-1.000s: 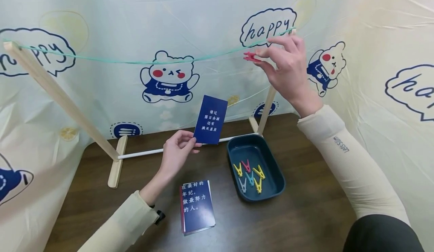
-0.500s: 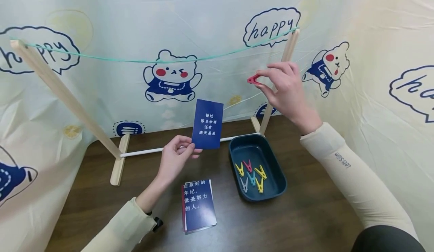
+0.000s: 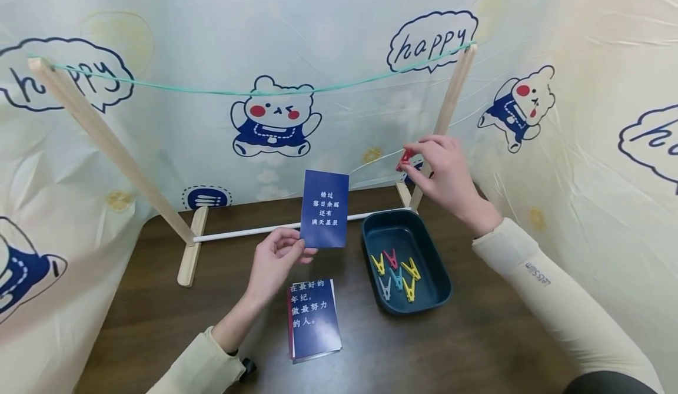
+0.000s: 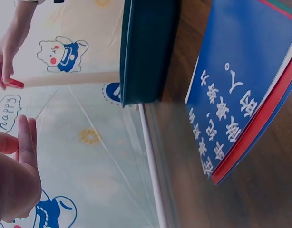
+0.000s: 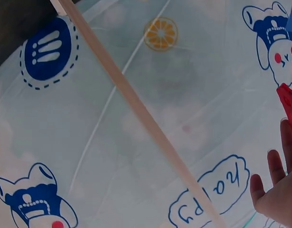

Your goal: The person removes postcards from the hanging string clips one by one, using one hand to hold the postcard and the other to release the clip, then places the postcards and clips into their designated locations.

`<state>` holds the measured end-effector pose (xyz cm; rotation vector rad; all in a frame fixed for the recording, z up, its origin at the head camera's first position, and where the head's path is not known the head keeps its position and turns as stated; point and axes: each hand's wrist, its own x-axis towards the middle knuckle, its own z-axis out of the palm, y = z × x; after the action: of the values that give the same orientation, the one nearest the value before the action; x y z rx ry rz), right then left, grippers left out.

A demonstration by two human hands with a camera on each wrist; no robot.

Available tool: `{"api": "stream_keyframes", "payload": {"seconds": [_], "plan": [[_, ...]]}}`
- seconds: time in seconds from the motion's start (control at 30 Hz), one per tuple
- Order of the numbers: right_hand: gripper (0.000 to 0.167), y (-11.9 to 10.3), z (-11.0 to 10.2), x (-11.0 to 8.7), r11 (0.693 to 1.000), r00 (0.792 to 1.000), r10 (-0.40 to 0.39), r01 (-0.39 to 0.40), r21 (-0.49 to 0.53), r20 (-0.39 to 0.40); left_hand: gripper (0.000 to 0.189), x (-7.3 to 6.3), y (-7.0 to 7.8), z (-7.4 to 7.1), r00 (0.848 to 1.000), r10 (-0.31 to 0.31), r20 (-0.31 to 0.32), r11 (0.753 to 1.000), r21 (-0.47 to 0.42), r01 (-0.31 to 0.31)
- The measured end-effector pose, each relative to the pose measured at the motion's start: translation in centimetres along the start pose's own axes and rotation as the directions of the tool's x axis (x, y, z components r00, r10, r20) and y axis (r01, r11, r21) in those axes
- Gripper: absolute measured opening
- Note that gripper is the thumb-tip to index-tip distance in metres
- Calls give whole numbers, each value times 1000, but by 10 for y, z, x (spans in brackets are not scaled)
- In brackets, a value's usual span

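My left hand (image 3: pixel 276 264) pinches a blue card (image 3: pixel 325 208) with white writing by its lower left corner, held upright above the table. In the left wrist view the card is out of sight beyond my left hand (image 4: pixel 15 171). Between thumb and fingertips, my right hand (image 3: pixel 442 173) pinches a red clothespin (image 3: pixel 405 159), just in front of the right wooden post. The right wrist view has part of the red clothespin (image 5: pixel 288 104) at its right edge, above the fingers. A green string (image 3: pixel 222 92) sags between the post tops, above both hands.
A dark teal tray (image 3: pixel 444 285) holds several yellow, red, blue and grey clothespins. Left of it lies a stack of cards (image 3: pixel 318 335). A left post (image 3: pixel 113 152) and a right post (image 3: pixel 457 88) carry the string; a white rod (image 3: pixel 249 232) joins their feet.
My right hand has come down from beside the string with the red clothespin, which has turned in the fingers. The card in my left hand has sunk slightly and stands straighter.
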<state>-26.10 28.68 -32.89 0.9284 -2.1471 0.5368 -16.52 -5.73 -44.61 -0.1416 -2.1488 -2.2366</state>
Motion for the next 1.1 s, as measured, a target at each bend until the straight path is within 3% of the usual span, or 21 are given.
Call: {"api": "stream_keyframes", "payload": {"seconds": [0.2, 0.43, 0.67, 0.83, 1.1], "plan": [[38, -1, 9, -17, 1000, 999, 16, -17, 19, 52, 15, -9, -3, 3, 1000, -3, -1, 999, -39, 3], [37, 2, 19, -34, 998, 993, 60, -62, 11, 99, 15, -14, -10, 2, 1000, -16, -5, 1000, -19, 16], [39, 4, 30, -57, 993, 978, 118, -122, 9, 174, 15, -21, -19, -1, 998, -52, -19, 997, -52, 51], [36, 5, 38, -72, 974, 941, 222, -226, -14, 254, 15, -26, -26, 0, 996, -81, -26, 994, -70, 79], [35, 11, 52, -97, 926, 842, 367, -372, -67, 394, 15, -34, -36, -2, 991, -132, -29, 989, -77, 130]]}}
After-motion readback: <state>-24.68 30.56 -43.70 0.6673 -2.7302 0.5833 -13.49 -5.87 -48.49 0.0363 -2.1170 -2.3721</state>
